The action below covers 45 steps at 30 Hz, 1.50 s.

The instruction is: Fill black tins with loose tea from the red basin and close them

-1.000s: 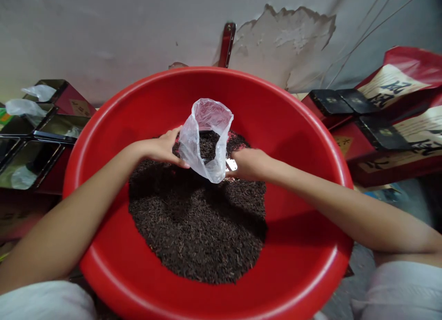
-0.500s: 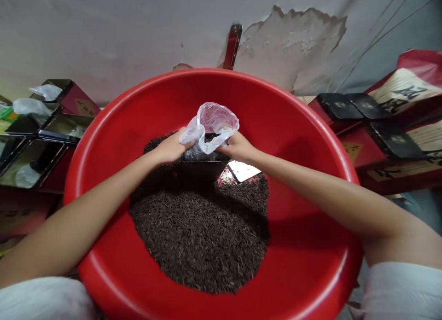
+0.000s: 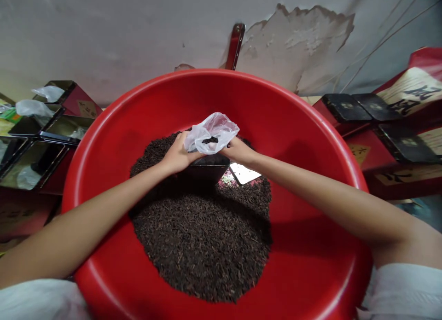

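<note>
A clear plastic bag [image 3: 221, 125] stands up out of a dark tin [image 3: 203, 170], its mouth bunched and partly folded inward. Dark loose leaves show through the bag's opening. My left hand [image 3: 181, 153] is closed on the bag's left side at the tin's rim. On the right side, my right hand [image 3: 238, 150] grips the bag's edge; its fingertips are partly hidden by the plastic. The tin rests among dark, twisted dry tea leaves [image 3: 203, 241] heaped in a large red basin [image 3: 311, 274]. A shiny pale lid-like piece [image 3: 245, 172] lies on the leaves right of the tin.
Open tins [image 3: 34, 163] with plastic bags inside stand left of the basin. Closed red tins with black lids [image 3: 348, 109] and a red-and-cream bag [image 3: 414, 87] are at the right. A dark red strip [image 3: 235, 46] leans on the peeling wall behind.
The bag's mouth has gone from wide and upright to lower and more gathered. My left hand has shifted slightly right and turned, with its fingers farther across the bag.
</note>
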Each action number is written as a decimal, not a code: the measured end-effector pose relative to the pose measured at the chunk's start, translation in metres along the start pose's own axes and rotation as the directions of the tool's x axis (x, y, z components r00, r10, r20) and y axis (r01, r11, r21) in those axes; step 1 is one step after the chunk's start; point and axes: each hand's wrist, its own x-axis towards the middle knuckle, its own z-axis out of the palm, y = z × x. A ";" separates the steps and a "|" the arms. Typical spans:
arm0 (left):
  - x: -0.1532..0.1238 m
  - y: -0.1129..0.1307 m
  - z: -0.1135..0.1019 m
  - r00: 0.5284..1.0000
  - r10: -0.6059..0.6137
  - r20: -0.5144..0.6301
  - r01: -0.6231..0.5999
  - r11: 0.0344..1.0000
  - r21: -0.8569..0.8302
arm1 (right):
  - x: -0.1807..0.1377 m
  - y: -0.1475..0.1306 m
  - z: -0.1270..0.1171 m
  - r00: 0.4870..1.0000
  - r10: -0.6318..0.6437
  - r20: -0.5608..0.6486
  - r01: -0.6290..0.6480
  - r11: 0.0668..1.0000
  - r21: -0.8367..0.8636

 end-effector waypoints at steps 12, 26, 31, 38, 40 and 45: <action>0.000 0.009 -0.002 0.984 0.179 0.010 -0.177 0.966 0.189 | -0.005 -0.003 0.012 0.973 0.017 -0.229 -0.002 0.998 0.066; 0.010 0.032 -0.066 0.944 -0.035 0.329 -0.023 0.985 0.170 | -0.012 -0.038 -0.024 0.947 0.276 -0.166 -0.235 0.944 0.230; 0.005 0.033 -0.042 0.960 -0.039 0.277 0.003 0.991 0.130 | -0.012 -0.036 -0.014 0.964 0.187 -0.188 -0.128 0.949 0.290; 0.001 0.040 -0.046 0.928 -0.001 0.373 0.001 1.000 0.001 | -0.011 -0.024 0.003 0.960 0.135 -0.246 -0.062 0.957 0.283; 0.001 0.042 -0.047 0.922 0.002 0.387 -0.012 1.000 0.024 | -0.013 -0.024 0.007 0.969 0.081 -0.233 -0.027 0.973 0.227; 0.000 0.041 -0.032 0.946 0.135 0.296 -0.212 0.946 0.246 | -0.021 -0.026 0.011 0.989 -0.105 -0.099 0.111 0.992 0.054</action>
